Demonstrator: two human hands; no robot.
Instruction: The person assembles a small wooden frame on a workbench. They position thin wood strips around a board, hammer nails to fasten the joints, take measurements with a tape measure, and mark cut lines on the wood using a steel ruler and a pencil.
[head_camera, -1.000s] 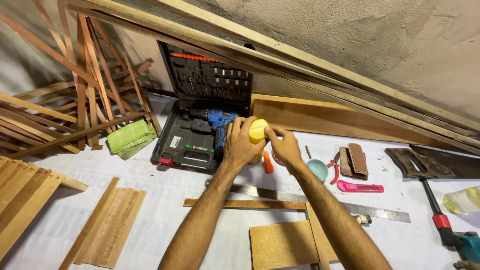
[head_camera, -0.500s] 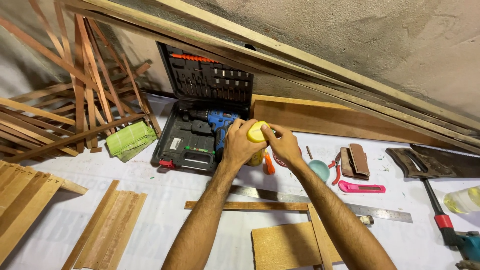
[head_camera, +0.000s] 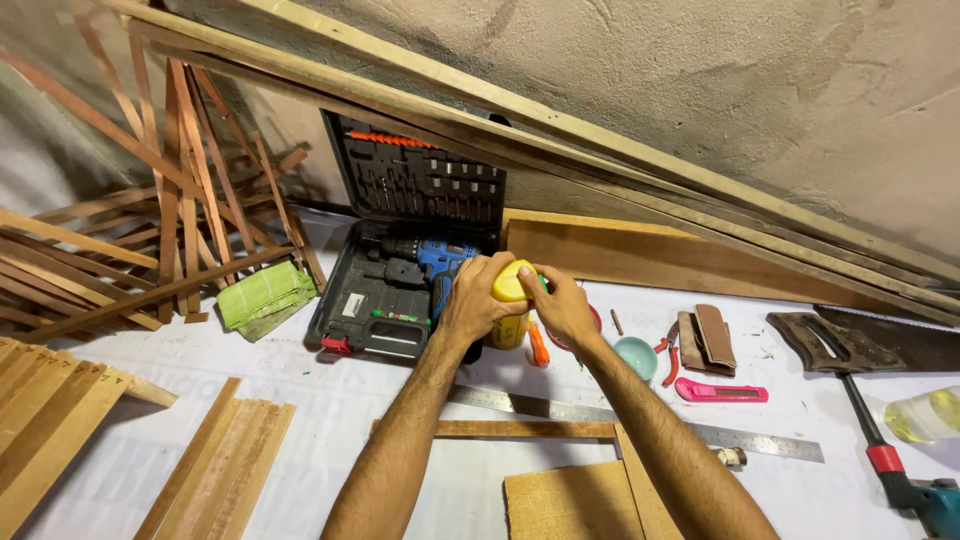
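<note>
Yellow bottle, standing near the white table's back edge beside the open drill case: left hand is gripping its body while right hand is pinching the cap; holding the body upright and steady should help the cap turn cleanly.

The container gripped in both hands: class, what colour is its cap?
Yellow. The cap shows best in the head view, between the left hand and right hand.

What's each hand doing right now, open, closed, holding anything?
Left hand: closed around the yellow container, gripping by its lid.
Right hand: fingers closed on the yellow lid from the other side.
</note>
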